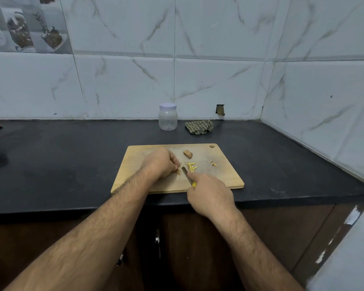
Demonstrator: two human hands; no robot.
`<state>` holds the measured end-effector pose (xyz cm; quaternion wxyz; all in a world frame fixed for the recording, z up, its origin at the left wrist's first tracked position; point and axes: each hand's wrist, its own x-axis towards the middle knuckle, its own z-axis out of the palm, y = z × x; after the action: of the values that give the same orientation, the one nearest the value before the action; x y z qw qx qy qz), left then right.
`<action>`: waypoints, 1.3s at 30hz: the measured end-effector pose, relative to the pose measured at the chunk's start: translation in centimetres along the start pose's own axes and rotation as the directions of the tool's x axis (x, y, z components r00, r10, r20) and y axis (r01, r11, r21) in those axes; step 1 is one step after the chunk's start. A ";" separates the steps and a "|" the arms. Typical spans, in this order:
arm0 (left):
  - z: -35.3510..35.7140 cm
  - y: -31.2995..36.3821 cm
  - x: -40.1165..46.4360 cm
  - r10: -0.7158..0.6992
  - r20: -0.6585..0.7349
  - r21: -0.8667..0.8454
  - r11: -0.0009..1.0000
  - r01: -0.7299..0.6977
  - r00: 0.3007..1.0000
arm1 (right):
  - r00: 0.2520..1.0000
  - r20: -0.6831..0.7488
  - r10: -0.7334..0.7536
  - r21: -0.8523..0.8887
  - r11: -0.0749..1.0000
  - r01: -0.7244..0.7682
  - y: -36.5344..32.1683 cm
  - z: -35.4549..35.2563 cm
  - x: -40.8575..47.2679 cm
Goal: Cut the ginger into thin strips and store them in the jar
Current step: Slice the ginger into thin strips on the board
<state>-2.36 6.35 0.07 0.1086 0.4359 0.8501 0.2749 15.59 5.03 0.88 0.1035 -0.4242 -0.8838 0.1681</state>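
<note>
A: What does the figure show at centre?

B: A wooden cutting board (147,181) lies on the black tabletop (72,164), near its front edge. Both hands work over it. The left hand (161,162) has its fingers curled down onto a small piece of ginger (179,172), pinning it against the board; the grip is narrow and closed on that piece. The right hand (210,196) is wrapped around the yellow handle of a knife (186,174), with the index finger laid along the back of the blade. The blade stands just beside the held piece, on its right.

A: And the rest of the ginger?

B: A small cluster of pale yellow strips (191,166) lies on the board immediately right of the blade. An uncut ginger chunk (188,153), still brown-skinned, rests further back, apart from the strips. A few scraps (213,164) sit toward the board's right side.

A: Where is the jar?

B: The clear plastic jar (168,117) stands upright behind the board, close to the marbled tile wall (219,70), with its pale lid (168,106) on. A crumpled checked cloth (199,127) lies just to its right, not touching it.
</note>
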 end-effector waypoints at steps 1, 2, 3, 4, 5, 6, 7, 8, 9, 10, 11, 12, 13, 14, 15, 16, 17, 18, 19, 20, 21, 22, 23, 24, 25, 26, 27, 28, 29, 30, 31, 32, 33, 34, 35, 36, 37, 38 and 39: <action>0.1 -0.2 0.1 -0.015 -0.018 -0.011 1.000 0.014 1.000 | 1.000 0.001 0.000 -0.001 1.000 0.000 0.0 0.0 0.0; 0.1 -0.3 0.2 -0.030 -0.035 -0.018 0.999 0.029 0.999 | 1.000 -0.001 -0.002 -0.003 1.000 0.002 0.0 0.0 0.0; 0.1 -0.3 0.1 -0.045 -0.044 -0.021 0.999 0.044 0.998 | 1.000 -0.003 -0.006 -0.006 1.000 0.006 0.0 0.0 0.1; 0.1 -0.2 0.1 -0.058 -0.044 -0.020 0.998 0.057 0.997 | 1.000 -0.005 -0.009 -0.010 1.000 0.009 0.0 0.0 0.1; 0.0 -0.2 0.1 -0.075 -0.039 -0.016 0.997 0.074 0.996 | 1.000 -0.005 -0.012 -0.015 1.000 0.011 -0.1 0.0 0.1; -0.1 -0.1 0.1 -0.092 -0.032 -0.010 0.996 0.091 0.995 | 1.000 -0.002 -0.014 -0.019 1.000 0.014 -0.2 0.0 0.2; -0.1 0.1 0.1 -0.112 -0.024 -0.006 0.994 0.112 0.993 | 1.000 0.001 -0.016 -0.022 1.000 0.016 -0.2 0.0 0.3; -0.3 0.2 0.1 -0.130 -0.017 -0.002 0.991 0.130 0.991 | 1.000 0.004 -0.018 -0.024 1.000 0.019 -0.2 0.0 0.4; -0.3 0.4 0.0 -0.149 -0.015 0.000 0.989 0.149 0.989 | 1.000 0.006 -0.020 -0.025 1.000 0.020 -0.1 0.0 0.4; -0.4 0.5 0.0 -0.164 -0.013 0.004 0.986 0.164 0.986 | 1.000 0.006 -0.020 -0.026 0.999 0.020 -0.1 0.0 0.5; -0.4 0.5 0.0 -0.177 -0.012 0.007 0.984 0.177 0.984 | 1.000 0.006 -0.020 -0.026 0.999 0.020 0.0 0.0 0.4; -0.3 0.5 0.1 -0.183 -0.014 0.008 0.983 0.183 0.983 | 1.000 0.005 -0.022 -0.024 0.999 0.022 0.0 0.1 0.4; -0.3 0.5 0.1 -0.184 -0.017 0.006 0.983 0.184 0.983 | 1.000 0.001 -0.026 -0.021 0.999 0.026 0.1 0.2 0.2; -0.2 0.4 0.2 -0.183 -0.022 0.005 0.983 0.184 0.983 | 1.000 -0.005 -0.030 -0.018 0.999 0.030 0.1 0.3 0.1; -0.1 0.3 0.3 -0.183 -0.027 0.003 0.983 0.183 0.983 | 0.999 -0.013 -0.033 -0.016 0.999 0.033 0.2 0.3 0.0; 0.0 0.3 0.4 -0.181 -0.026 0.002 0.983 0.181 0.983 | 0.999 -0.020 -0.034 -0.017 0.999 0.033 0.3 0.4 0.0; -0.1 0.2 0.4 -0.177 -0.019 -0.002 0.984 0.177 0.984 | 0.999 -0.027 -0.033 -0.018 0.999 0.032 0.4 0.3 0.0; -0.2 0.1 0.5 -0.174 -0.004 -0.008 0.985 0.174 0.985 | 0.999 -0.030 -0.030 -0.018 0.999 0.029 0.4 0.3 0.1; -0.3 0.1 0.4 -0.171 0.018 -0.019 0.985 0.172 0.985 | 0.999 -0.031 -0.026 -0.016 1.000 0.026 0.4 0.3 0.2; -0.4 0.1 0.3 -0.172 0.044 -0.036 0.984 0.173 0.984 | 0.999 -0.033 -0.024 -0.012 1.000 0.024 0.3 0.3 0.3; -0.6 0.1 0.2 -0.175 0.069 -0.056 0.982 0.179 0.982 | 0.999 -0.035 -0.024 -0.008 1.000 0.024 0.2 0.4 0.3; -0.7 0.1 0.2 -0.180 0.089 -0.071 0.980 0.186 0.980 | 0.999 -0.035 -0.026 -0.005 1.000 0.026 0.0 0.5 0.4; -0.8 0.1 0.2 -0.184 0.104 -0.080 0.978 0.193 0.977 | 0.999 -0.033 -0.029 -0.004 1.000 0.029 -0.1 0.6 0.4; -0.9 0.1 0.2 -0.187 0.115 -0.087 0.976 0.198 0.975 | 0.999 -0.031 -0.031 -0.005 1.000 0.031 -0.2 0.8 0.3; -0.9 0.1 0.2 -0.190 0.124 -0.092 0.975 0.202 0.974 | 0.999 -0.031 -0.031 -0.008 0.999 0.031 -0.3 0.9 0.3; -0.9 0.2 0.2 -0.193 0.130 -0.093 0.974 0.206 0.973 | 0.999 -0.032 -0.031 -0.011 0.999 0.031 -0.3 1.0 0.3; -0.9 0.3 0.2 -0.194 0.136 -0.089 0.974 0.207 0.972 | 0.999 -0.031 -0.030 -0.014 0.999 0.029 -0.3 1.0 0.4; -0.9 0.4 0.2 -0.195 0.140 -0.083 0.975 0.208 0.971 | 0.999 -0.028 -0.027 -0.014 1.000 0.027 -0.3 1.0 0.4; -0.8 0.5 0.3 -0.197 0.141 -0.078 0.975 0.210 0.970 | 0.999 -0.025 -0.025 -0.014 1.000 0.025 -0.4 1.0 0.5; -0.8 0.5 0.3 -0.201 0.143 -0.076 0.974 0.213 0.969 | 0.999 -0.023 -0.026 -0.015 1.000 0.026 -0.4 0.9 0.5; -0.8 0.6 0.3 -0.206 0.144 -0.073 0.973 0.218 0.968 | 0.999 -0.023 -0.028 -0.017 0.999 0.028 -0.4 0.9 0.5; -0.8 0.6 0.4 -0.212 0.145 -0.071 0.972 0.224 0.966 | 0.999 -0.026 -0.031 -0.019 0.999 0.031 -0.4 0.9 0.5; -0.8 0.7 0.4 -0.217 0.146 -0.070 0.971 0.229 0.965 | 0.999 -0.028 -0.034 -0.022 0.999 0.033 -0.5 0.9 0.5; -0.8 0.7 0.4 -0.220 0.147 -0.071 0.970 0.232 0.964 | 0.999 -0.029 -0.034 -0.024 0.999 0.034 -0.5 0.9 0.5; -0.7 0.7 0.4 -0.221 0.146 -0.072 0.970 0.233 0.964 | 0.999 -0.028 -0.032 -0.026 0.999 0.032 -0.6 0.9 0.5; -0.7 0.7 0.4 -0.223 0.145 -0.072 0.969 0.235 0.964 | 0.999 -0.027 -0.030 -0.027 0.999 0.029 -0.6 0.9 0.5; -0.7 0.8 0.5 -0.224 0.145 -0.073 0.969 0.236 0.964 | 0.999 -0.026 -0.028 -0.029 0.999 0.028 -0.7 0.9 0.5; -0.6 0.8 0.5 -0.225 0.145 -0.076 0.968 0.238 0.963 | 0.999 -0.027 -0.029 -0.030 0.999 0.028 -0.7 0.9 0.5; -0.6 0.7 0.6 -0.225 0.147 -0.080 0.968 0.238 0.963 | 0.999 -0.029 -0.030 -0.030 0.999 0.029 -0.8 0.9 0.5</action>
<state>-2.44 6.91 1.02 0.2192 0.3455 0.8714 0.2705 14.42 4.78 0.36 0.1126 -0.4149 -0.8908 0.1472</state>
